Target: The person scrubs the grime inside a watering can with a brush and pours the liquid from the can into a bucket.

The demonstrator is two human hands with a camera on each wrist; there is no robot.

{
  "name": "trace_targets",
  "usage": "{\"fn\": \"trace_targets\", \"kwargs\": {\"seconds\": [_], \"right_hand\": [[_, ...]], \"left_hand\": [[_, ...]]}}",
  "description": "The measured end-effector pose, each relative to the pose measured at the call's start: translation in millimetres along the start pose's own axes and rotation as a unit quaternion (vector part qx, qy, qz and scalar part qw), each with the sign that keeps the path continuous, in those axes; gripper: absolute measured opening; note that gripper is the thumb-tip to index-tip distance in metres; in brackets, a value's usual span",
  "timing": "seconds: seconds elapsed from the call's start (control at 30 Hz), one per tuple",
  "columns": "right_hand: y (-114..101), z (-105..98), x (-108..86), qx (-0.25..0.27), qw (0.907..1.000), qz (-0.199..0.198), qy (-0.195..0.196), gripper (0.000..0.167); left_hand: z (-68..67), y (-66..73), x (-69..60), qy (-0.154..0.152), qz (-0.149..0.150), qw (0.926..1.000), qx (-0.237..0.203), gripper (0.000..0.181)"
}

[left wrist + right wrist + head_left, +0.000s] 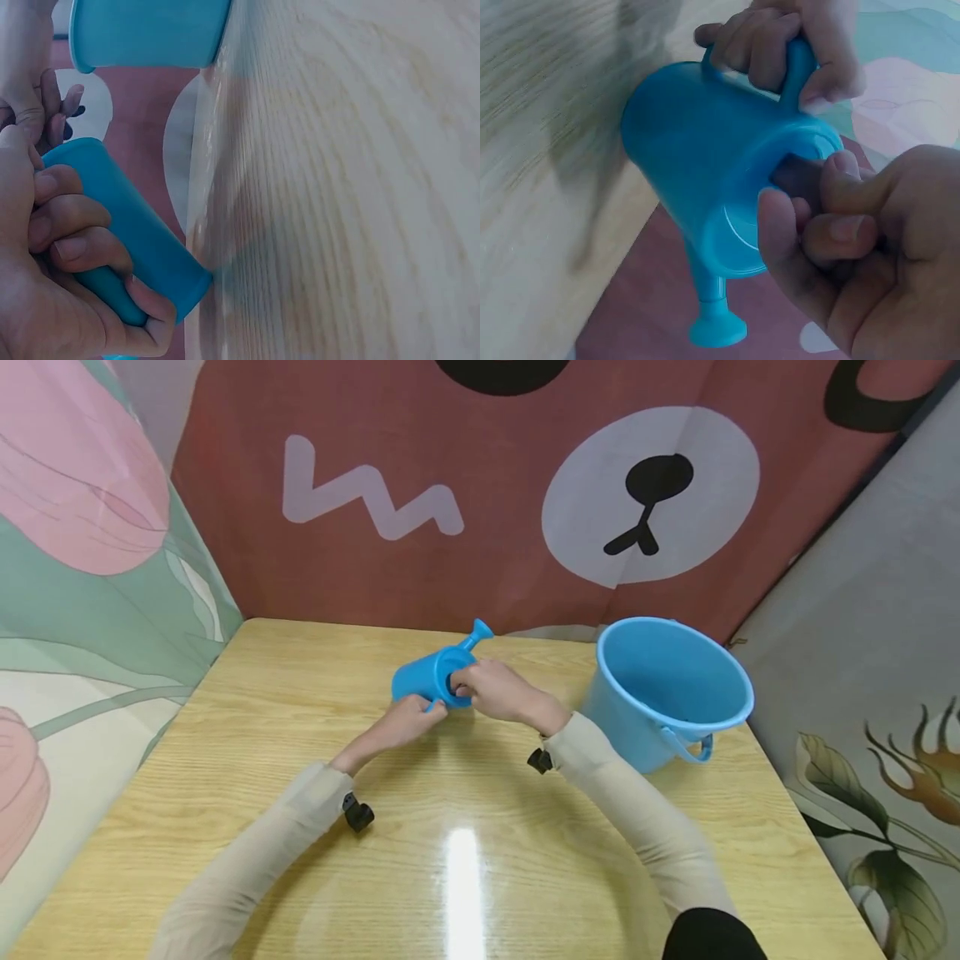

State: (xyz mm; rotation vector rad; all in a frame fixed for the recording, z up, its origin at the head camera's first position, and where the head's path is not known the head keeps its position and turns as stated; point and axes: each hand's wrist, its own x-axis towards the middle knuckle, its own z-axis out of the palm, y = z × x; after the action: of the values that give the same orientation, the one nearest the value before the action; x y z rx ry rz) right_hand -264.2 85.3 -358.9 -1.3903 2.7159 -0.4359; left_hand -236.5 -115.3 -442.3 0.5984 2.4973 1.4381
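A blue watering can (420, 678) lies tilted on its side above the tabletop, its mouth facing right and its spout pointing to the back. My left hand (408, 720) grips its handle (800, 69), with the fingers wrapped round it in the left wrist view. My right hand (501, 689) reaches its fingertips into the can's mouth. Some of its fingers are curled in the right wrist view. By the thumb, a dark shape (799, 178) shows inside the mouth; whether it is a shaded finger or a held thing, I cannot tell.
A large light-blue bucket (626, 718) with a handle stands upright on the wooden table (337, 877), right of the right hand. Behind the table hangs a brown cloth (495, 577) with a bear print. Patterned cloths flank both sides.
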Motion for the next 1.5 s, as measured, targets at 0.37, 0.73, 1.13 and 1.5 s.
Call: {"fn": "trace_targets", "kwargs": {"seconds": [0.37,0.73,1.13,1.5], "right_hand": [[-3.4,-18.1,-5.6,0.004,0.9998,0.009,-0.016,0.015],[-8.8,-17.8,-5.4,-0.026,0.9992,0.015,-0.026,0.014],[1.4,-3.1,-3.8,-0.032,0.9993,0.002,-0.020,0.021],[-2.1,-8.7,-14.3,-0.038,0.9989,0.009,-0.024,0.012]], "left_hand": [[-0.3,-1.6,-0.2,0.002,0.000,1.0000,0.004,0.046],[0.0,-3.3,1.2,-0.005,0.003,1.0000,0.003,0.046],[5.0,0.2,0.5,0.003,0.012,0.9999,0.009,0.047],[5.0,0.8,0.0,0.014,-0.003,0.9996,0.025,0.046]]}}
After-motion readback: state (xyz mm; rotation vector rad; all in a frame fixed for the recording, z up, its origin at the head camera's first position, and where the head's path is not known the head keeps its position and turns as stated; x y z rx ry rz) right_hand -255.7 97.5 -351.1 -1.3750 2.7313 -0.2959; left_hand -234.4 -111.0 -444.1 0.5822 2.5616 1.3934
